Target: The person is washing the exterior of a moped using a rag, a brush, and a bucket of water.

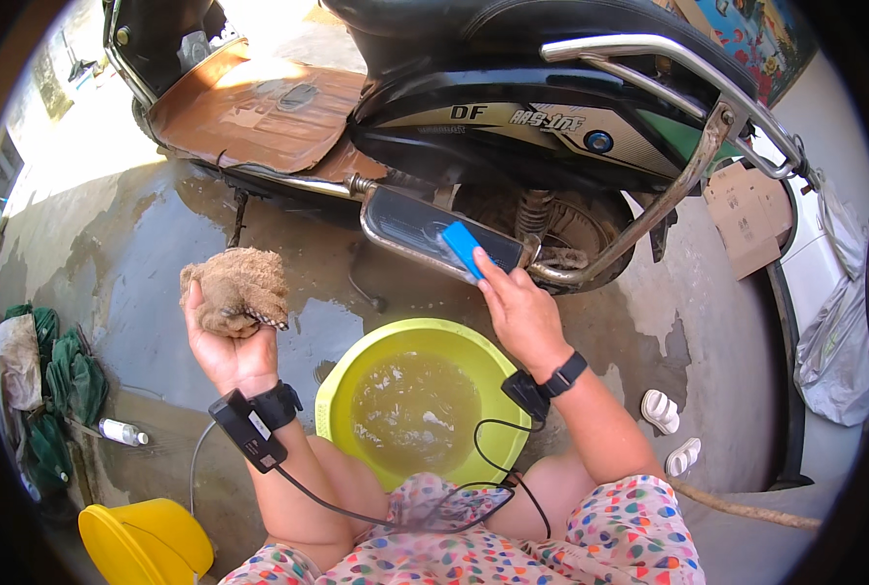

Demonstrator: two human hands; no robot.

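Note:
My right hand (526,311) grips a blue scrubbing brush (461,245), its bristles against the black ribbed footrest (412,219) on the side of a black electric scooter (420,88). Bunched up in my raised left hand (237,358) is a brown, wet-looking cloth (235,289). Between my knees and the scooter stands a yellow-green basin (332,380) holding murky water with patches of foam. Close to the footrest is the scooter's muddy rear wheel (617,241). A bent brown mat (259,110) covers the foot deck.
A yellow bucket (145,541) stands at lower left, near a plastic bottle (121,431) and dark green cloth (76,376). White sandals (660,412) lie right of me beside a wooden stick (742,504). Cables run from devices on both wrists. The concrete floor (317,322) is wet.

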